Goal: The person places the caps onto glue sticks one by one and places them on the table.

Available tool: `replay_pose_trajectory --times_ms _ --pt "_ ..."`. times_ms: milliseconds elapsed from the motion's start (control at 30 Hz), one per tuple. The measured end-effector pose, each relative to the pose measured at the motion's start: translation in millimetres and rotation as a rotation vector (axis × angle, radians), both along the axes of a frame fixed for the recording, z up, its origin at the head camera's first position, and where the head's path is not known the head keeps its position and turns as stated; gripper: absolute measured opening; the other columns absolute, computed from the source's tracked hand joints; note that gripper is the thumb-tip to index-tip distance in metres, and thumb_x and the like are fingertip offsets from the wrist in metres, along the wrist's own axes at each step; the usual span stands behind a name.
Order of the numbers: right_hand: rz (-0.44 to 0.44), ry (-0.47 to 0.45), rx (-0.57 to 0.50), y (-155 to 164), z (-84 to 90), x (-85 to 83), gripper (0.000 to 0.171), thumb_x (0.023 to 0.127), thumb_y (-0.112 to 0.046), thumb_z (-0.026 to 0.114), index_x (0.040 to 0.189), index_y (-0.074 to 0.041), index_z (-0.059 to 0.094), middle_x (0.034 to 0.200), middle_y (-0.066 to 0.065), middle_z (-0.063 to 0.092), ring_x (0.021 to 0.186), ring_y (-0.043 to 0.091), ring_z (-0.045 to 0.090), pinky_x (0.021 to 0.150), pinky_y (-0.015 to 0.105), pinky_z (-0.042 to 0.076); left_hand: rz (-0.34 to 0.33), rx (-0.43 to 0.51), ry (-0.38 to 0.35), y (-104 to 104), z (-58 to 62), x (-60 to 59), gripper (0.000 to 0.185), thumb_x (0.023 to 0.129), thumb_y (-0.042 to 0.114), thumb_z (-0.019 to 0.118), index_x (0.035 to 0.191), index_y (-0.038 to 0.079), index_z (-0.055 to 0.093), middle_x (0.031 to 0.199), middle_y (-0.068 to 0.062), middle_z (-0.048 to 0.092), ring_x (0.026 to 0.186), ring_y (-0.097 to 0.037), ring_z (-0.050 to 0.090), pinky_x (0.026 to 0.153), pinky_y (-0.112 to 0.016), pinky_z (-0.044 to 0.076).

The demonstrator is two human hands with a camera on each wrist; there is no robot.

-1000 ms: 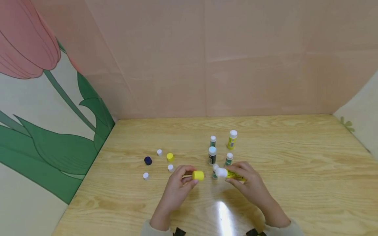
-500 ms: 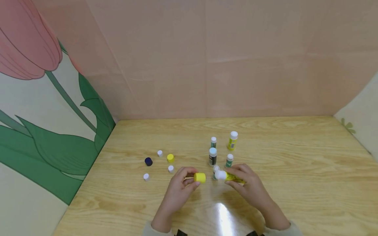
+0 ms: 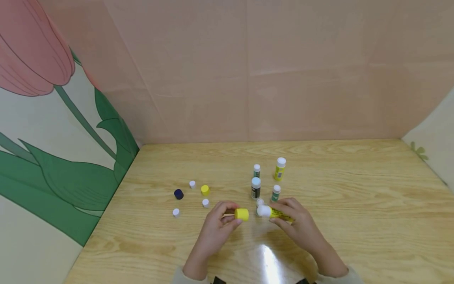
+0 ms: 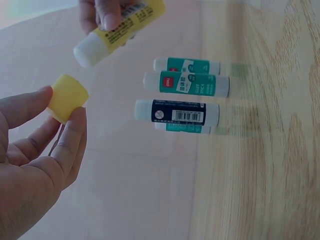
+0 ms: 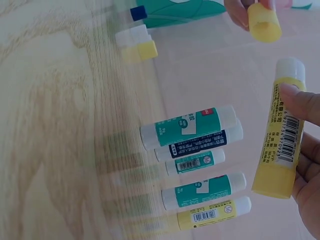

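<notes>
My left hand (image 3: 232, 216) pinches a small yellow cap (image 3: 242, 214) between thumb and fingers, just above the wooden table (image 3: 354, 221). In the left wrist view the yellow cap (image 4: 66, 98) sits at my fingertips. My right hand (image 3: 283, 215) grips a yellow glue stick (image 3: 274, 212) held sideways, its white uncapped end pointing left at the cap with a small gap between them. The right wrist view shows the glue stick (image 5: 281, 135) under my fingers (image 5: 300, 105), with the cap (image 5: 264, 22) above it.
Several capped glue sticks stand behind my hands: a dark one (image 3: 255, 187), green ones (image 3: 257, 170) (image 3: 275, 193) and a yellow one (image 3: 279, 169). Loose caps lie to the left: blue (image 3: 179, 194), yellow (image 3: 205, 190), white (image 3: 176, 212). Pink and flowered walls enclose the table.
My left hand has carried the yellow cap slightly to the right, closer to the white end of the glue stick. The right hand has barely shifted.
</notes>
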State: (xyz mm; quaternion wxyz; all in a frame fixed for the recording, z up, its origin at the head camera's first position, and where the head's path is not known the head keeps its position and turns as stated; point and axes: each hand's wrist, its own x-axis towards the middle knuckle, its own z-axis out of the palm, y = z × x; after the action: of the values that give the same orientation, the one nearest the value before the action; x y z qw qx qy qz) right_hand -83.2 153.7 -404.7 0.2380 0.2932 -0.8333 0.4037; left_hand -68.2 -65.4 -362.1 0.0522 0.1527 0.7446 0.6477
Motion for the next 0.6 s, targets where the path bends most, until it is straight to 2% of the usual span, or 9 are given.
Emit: replay_pose_trajectory --times_ms 167,267,400,600 --pt "0.002 -0.004 -0.001 0 -0.5 0.4 0.041 0.056 0.005 0.074 0.095 0.001 0.063 0.093 0.002 0.056 0.083 0.012 0.050 0.064 0.017 0.046 -0.003 -0.005 -0.007 1 2.5 1.3 0.026 0.078 -0.007 0.057 0.103 -0.006 0.051 0.105 -0.012 0.048 0.097 -0.027 0.048 0.082 -0.025 0.044" --pt "0.012 -0.003 -0.007 0 -0.9 0.2 0.041 0.056 0.005 0.073 0.095 0.000 0.063 0.093 0.001 0.056 0.084 0.011 0.049 0.066 0.016 0.046 -0.007 0.003 -0.003 2 0.7 0.9 0.026 0.077 -0.008 0.057 0.103 -0.007 0.050 0.105 -0.015 0.048 0.097 -0.029 0.048 0.082 -0.025 0.044" --pt "0.032 0.000 -0.025 0 -1.9 -0.6 0.041 0.056 0.005 0.073 0.095 -0.001 0.064 0.093 0.002 0.056 0.085 0.010 0.049 0.067 0.012 0.044 -0.015 0.021 0.002 2 -10.2 -2.5 0.027 0.077 -0.007 0.057 0.103 -0.006 0.051 0.107 -0.019 0.047 0.097 -0.029 0.048 0.082 -0.024 0.044" --pt "0.036 0.004 -0.022 -1 -2.9 -1.2 0.040 0.056 0.004 0.074 0.094 -0.003 0.064 0.093 0.001 0.056 0.085 0.010 0.048 0.064 0.012 0.042 -0.016 0.024 0.003 2 -23.1 -5.4 0.028 0.078 -0.002 0.059 0.105 -0.004 0.051 0.107 -0.016 0.048 0.096 -0.023 0.050 0.081 -0.023 0.044"
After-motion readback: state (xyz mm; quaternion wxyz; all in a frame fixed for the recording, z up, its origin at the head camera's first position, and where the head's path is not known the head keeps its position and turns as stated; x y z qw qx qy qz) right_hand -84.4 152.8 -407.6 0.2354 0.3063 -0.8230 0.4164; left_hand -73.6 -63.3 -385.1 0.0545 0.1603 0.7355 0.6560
